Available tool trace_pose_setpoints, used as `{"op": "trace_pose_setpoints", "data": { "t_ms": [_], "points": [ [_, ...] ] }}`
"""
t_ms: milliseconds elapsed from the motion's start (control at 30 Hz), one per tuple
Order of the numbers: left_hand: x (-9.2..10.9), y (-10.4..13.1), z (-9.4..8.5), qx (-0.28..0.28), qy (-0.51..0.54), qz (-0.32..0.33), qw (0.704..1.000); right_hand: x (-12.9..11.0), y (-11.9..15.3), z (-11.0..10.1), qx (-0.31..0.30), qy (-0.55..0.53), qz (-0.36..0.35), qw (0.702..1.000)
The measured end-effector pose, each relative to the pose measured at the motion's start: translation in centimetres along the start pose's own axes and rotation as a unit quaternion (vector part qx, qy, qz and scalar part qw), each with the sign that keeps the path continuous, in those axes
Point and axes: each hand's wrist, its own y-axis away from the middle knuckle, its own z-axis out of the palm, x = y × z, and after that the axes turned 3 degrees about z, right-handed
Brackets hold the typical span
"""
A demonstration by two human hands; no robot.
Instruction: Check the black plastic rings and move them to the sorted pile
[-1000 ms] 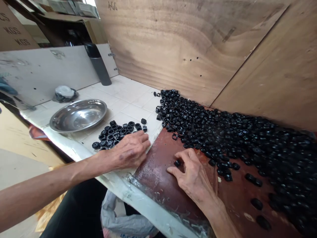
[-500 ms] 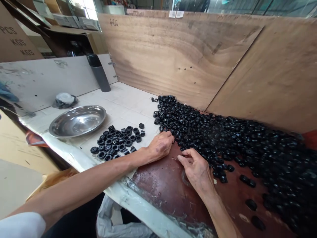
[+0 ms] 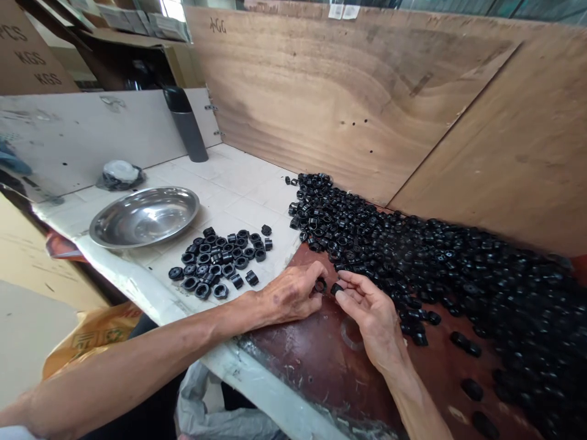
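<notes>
My left hand is closed on a black plastic ring, its round opening turned toward my right hand. Between the thumb and fingertips of my right hand is a small black plastic part, held just beside the ring; a narrow gap shows between the two pieces. Behind both hands lies a large heap of black plastic parts, stretching to the right along the wooden board. Left of my left hand, a smaller group of black rings is spread on the pale surface.
A shallow steel bowl stands at the left, near a clear plastic bundle. Farther back a grey flask is by the partition. A tall wooden board closes off the back. A few loose parts lie on the brown surface at right.
My left hand has drawn back from the heap's edge, now showing a ring in its fingers. A small black part now shows in my right fingertips. The view has tilted slightly down.
</notes>
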Motion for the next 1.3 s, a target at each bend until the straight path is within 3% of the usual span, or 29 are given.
{"op": "trace_pose_setpoints", "data": {
  "t_ms": [200,467,733,900,1067,1167,1300],
  "points": [
    [0.6,1.0,0.2,0.007,0.116,-0.048,0.992,-0.2,0.5,0.2,-0.039,0.099,-0.095,0.99],
    [0.7,1.0,-0.1,0.001,0.301,-0.098,0.949,0.0,0.7,-0.1,-0.004,0.091,-0.046,0.995],
    [0.5,0.5,0.3,0.073,0.372,-0.124,0.917,-0.7,1.0,0.3,-0.003,-0.007,-0.064,0.998],
    [1.2,0.2,-0.1,0.087,0.439,-0.153,0.881,-0.5,1.2,0.3,0.028,0.03,-0.074,0.996],
    [1.8,0.1,-0.3,0.065,0.519,-0.189,0.831,-0.3,1.2,0.5,0.033,0.048,-0.087,0.995],
    [1.7,0.1,-0.2,0.067,0.52,-0.183,0.832,-0.3,1.2,0.4,0.036,0.082,-0.084,0.992],
    [1.3,0.3,-0.1,0.083,0.486,-0.159,0.855,-0.4,1.2,0.3,0.044,0.097,-0.03,0.994]
  ]
}}
